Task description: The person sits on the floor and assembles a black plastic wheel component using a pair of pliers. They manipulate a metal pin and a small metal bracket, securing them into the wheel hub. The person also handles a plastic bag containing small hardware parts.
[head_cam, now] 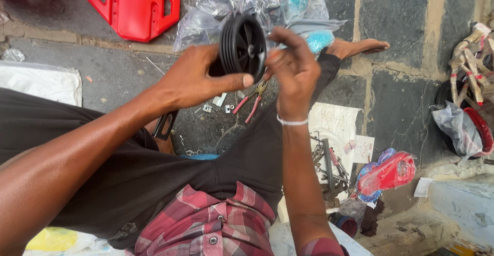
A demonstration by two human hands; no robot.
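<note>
My left hand (193,78) grips a small black plastic wheel (243,46) by its rim, thumb across the front, holding it up over my lap. My right hand (292,69) is at the wheel's right side, fingers pinched near its hub; whether they hold a small part is too small to tell. A white band circles my right wrist. Below the wheel, red-handled pliers (250,100) lie on the stone floor beside a few small metal pieces (220,101).
A red plastic part (135,6) lies at the top left, with clear plastic bags (216,9) beside it. A heap of metal tools (329,168) rests on white paper to my right, near a red and blue sandal (387,172). My bare foot (360,46) stretches ahead.
</note>
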